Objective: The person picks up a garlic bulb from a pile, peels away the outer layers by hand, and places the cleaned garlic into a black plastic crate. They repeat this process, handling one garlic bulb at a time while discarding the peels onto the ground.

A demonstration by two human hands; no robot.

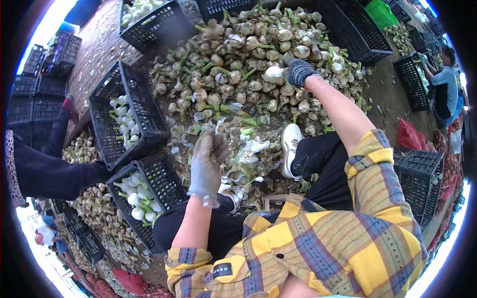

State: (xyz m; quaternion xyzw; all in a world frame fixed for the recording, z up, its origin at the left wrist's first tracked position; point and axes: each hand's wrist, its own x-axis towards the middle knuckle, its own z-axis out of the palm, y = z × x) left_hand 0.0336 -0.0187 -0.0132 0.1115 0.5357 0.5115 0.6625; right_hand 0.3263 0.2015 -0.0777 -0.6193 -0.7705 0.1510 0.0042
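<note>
My right hand (pixel 299 72), in a dark grey striped knit glove, reaches out over a big heap of unpeeled garlic (pixel 233 64). Its fingers are closed on a pale garlic bulb (pixel 275 75). Nearer my body, my left hand (pixel 207 158) wears a whitish, dirt-stained glove and hovers above the peel scraps (pixel 253 146). The fingers of that hand are curled, and a thin white sliver shows at their tips; I cannot tell what they hold. Green stems stick out of many bulbs in the heap.
To the left stand two black crates, one (pixel 130 107) behind the other (pixel 149 184), both with clean white bulbs. More crates (pixel 355 30) line the back. A person (pixel 444 84) works at the right by a crate, and another person's dark-clothed leg (pixel 54 166) reaches in from the left.
</note>
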